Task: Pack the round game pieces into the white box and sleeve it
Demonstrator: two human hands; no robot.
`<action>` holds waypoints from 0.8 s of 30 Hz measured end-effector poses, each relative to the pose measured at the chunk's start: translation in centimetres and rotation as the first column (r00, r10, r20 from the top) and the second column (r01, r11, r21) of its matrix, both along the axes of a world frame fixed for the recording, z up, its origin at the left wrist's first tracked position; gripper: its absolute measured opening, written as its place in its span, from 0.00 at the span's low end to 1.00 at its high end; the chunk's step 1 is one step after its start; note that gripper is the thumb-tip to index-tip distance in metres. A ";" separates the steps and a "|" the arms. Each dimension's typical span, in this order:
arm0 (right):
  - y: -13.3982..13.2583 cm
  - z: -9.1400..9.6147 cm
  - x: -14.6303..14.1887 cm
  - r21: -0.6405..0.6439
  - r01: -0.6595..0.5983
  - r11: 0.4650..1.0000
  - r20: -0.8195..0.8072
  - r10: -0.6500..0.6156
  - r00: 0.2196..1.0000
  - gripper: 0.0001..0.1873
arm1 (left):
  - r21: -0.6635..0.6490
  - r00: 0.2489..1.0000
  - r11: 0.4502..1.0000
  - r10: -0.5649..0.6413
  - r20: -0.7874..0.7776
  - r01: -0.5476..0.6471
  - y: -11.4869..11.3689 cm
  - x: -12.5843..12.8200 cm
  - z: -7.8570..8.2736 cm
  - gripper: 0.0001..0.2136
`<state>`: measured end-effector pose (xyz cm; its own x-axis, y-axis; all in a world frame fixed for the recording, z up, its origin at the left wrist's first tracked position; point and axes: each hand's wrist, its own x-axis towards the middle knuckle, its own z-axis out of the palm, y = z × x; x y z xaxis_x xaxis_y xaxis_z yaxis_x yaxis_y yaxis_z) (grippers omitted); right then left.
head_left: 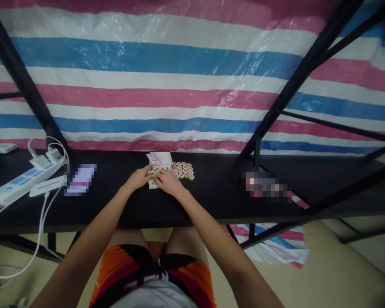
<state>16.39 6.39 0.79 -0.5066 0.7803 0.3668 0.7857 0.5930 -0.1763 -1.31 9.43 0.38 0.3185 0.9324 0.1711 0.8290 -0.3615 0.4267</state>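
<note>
An open box point(154, 186) of round xiangqi pieces stands on the black table in front of me. Its raised flap point(165, 158) is at the far side, with a pink and white paper point(155, 159) against it. My left hand point(137, 178) grips the box's left side, fingers bent at the edge. Over the box, my right hand point(170, 181) has its fingers curled down onto a piece among the rows, partly hiding them. Just right of the box lie several loose xiangqi pieces point(183, 170), pale with reddish markings, set close together.
A white power strip point(27, 179) with plugs and cables occupies the table's left side. Near it are a white device point(48, 186) and a blurred phone-like object point(81, 179). Another blurred item point(266, 187) lies at right. Black frame bars point(285, 96) and striped sheeting point(154, 98) rise behind.
</note>
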 end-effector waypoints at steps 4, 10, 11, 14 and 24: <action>1.4 1.3 -0.2 -0.093 0.068 0.993 0.067 -0.062 0.996 0.09 | 0.015 0.999 1.000 0.017 -0.034 -0.016 -0.2 0.2 0.2 0.20; 1.2 2.1 -0.4 -0.159 0.195 0.968 0.156 -0.170 0.973 0.11 | -0.015 0.999 1.000 0.024 -0.043 -0.025 -0.6 0.5 0.8 0.20; 1.1 2.2 -0.6 -0.143 0.207 0.968 0.169 -0.182 0.969 0.10 | -0.016 0.999 0.999 0.030 -0.043 -0.031 -0.7 0.5 0.8 0.19; 1.0 2.2 -1.1 -0.102 0.200 0.975 0.186 -0.178 0.966 0.10 | -0.015 0.999 0.999 0.034 -0.033 -0.034 -0.6 0.5 0.7 0.19; 0.2 -0.2 1.3 0.004 0.094 0.996 -0.298 -0.088 0.951 0.10 | 0.193 0.966 0.978 -0.122 0.228 0.078 -0.5 0.7 0.6 0.15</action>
<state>17.69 6.61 0.64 -0.2998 0.8098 0.5043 0.7503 0.5266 -0.3997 -0.65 8.94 0.99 0.3384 0.8443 0.4154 0.6672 -0.5266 0.5268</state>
